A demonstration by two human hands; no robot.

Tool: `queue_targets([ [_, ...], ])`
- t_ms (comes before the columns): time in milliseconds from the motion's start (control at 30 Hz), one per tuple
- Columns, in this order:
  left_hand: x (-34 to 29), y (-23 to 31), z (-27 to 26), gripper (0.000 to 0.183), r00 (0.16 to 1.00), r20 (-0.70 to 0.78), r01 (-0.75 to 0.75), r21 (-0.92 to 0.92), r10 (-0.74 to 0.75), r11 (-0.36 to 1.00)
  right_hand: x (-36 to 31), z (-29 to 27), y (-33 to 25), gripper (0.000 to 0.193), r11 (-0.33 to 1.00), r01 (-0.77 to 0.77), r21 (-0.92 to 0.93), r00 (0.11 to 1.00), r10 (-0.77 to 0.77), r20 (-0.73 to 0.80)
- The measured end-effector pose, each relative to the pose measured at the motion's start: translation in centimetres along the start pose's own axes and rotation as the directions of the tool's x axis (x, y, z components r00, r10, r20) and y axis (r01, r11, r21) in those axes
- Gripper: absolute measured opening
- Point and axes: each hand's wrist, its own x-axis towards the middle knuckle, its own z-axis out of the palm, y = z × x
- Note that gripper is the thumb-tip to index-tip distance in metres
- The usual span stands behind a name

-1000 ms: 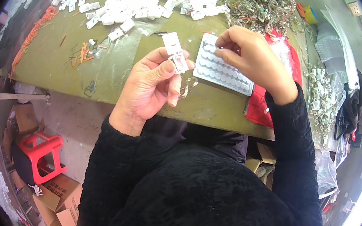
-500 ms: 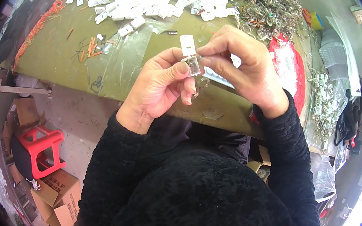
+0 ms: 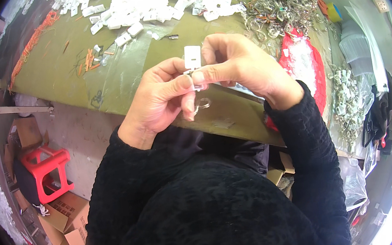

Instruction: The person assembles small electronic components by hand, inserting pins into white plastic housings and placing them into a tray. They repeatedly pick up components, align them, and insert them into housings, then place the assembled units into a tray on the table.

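At the far left, a red plastic stool stands on the floor, with an open cardboard box just in front of it, nearer the wearer. Above the stool, a bundle of orange strands lies along the left edge of a worn olive-green counter. Further right on the counter are a few short orange pieces, and beyond them a large, bright heap of white plastic parts.

At the centre, close in front of the wearer's black-sleeved body, the left hand is clamped on a small white plastic case, thumb on the near side and fingers behind. The case is between the two hands, above the counter, its flap standing up and its lower part at the thumb tips. A clear loop hangs just below it, beside the left fingers.

The right hand meets the left at the case, its thumb laid over the lower part and its index finger bent near the flap; whether it grips anything small cannot be told. Beyond it lies a tangled pile of clear rings. Further right is a red bag with whitish contents.
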Motion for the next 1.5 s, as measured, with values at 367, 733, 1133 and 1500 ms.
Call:
queue_targets([
  [367, 0.4, 0.2, -0.1, 0.029, 0.999, 0.032, 0.026, -0.112, -0.023, 0.993, 0.7, -3.4, 3.8, 0.014, 0.652, 0.174, -0.738, 0.805, -0.525, -0.275],
  [733, 0.4, 0.2, 0.4, 0.038, 1.000, 0.006, 0.023, -0.066, -0.023, 0.998, 0.0, -1.8, 3.6, 0.009, 0.607, 0.302, -0.735, 0.750, -0.628, -0.210],
  [1133, 0.1, 0.3, -0.2, 0.023, 0.995, 0.077, 0.071, -0.147, -0.061, 0.987, -1.4, 1.4, 0.3, 0.018, 0.573, 0.561, -0.598, 0.691, -0.722, -0.044],
  [1500, 0.0, 0.4, 0.5, 0.025, 0.991, 0.054, 0.120, 0.062, -0.123, 0.991, -1.9, 0.2, -1.0, 0.023, 0.935, 0.090, -0.345, 0.978, -0.148, -0.149],
])
